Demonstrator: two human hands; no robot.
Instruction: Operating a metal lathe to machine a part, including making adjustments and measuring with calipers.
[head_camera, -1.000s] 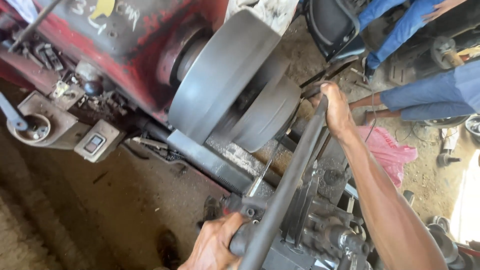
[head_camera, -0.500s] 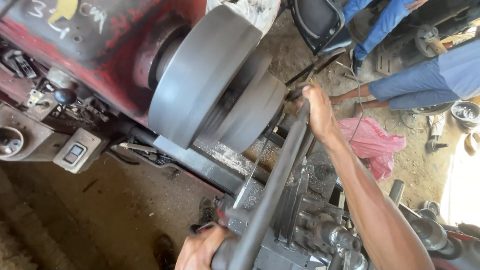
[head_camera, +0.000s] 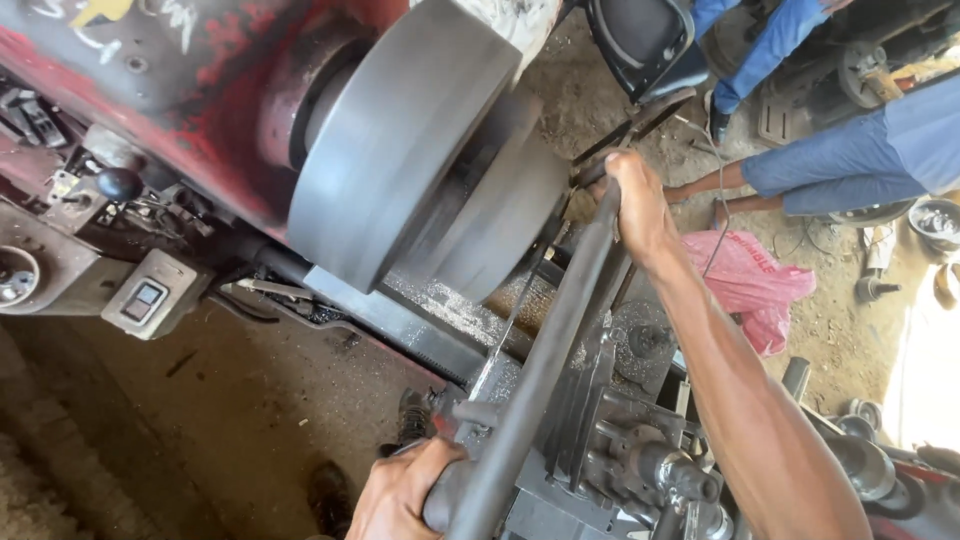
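Left of the long steel bar (head_camera: 545, 340) spins the lathe's big grey disc (head_camera: 400, 150), while my left hand (head_camera: 400, 495) clamps the bar's near end and my right hand (head_camera: 640, 205) grips its far end, levering; next needs steady, firm pressure, I judge.

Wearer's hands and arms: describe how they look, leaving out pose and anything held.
Both are bare. The right hand shows no glove, ring or watch, and the right forearm carries no sleeve as far as the frame edge. The left hand is also ungloved; only its knuckles and wrist show, so any sleeve there cannot be seen.
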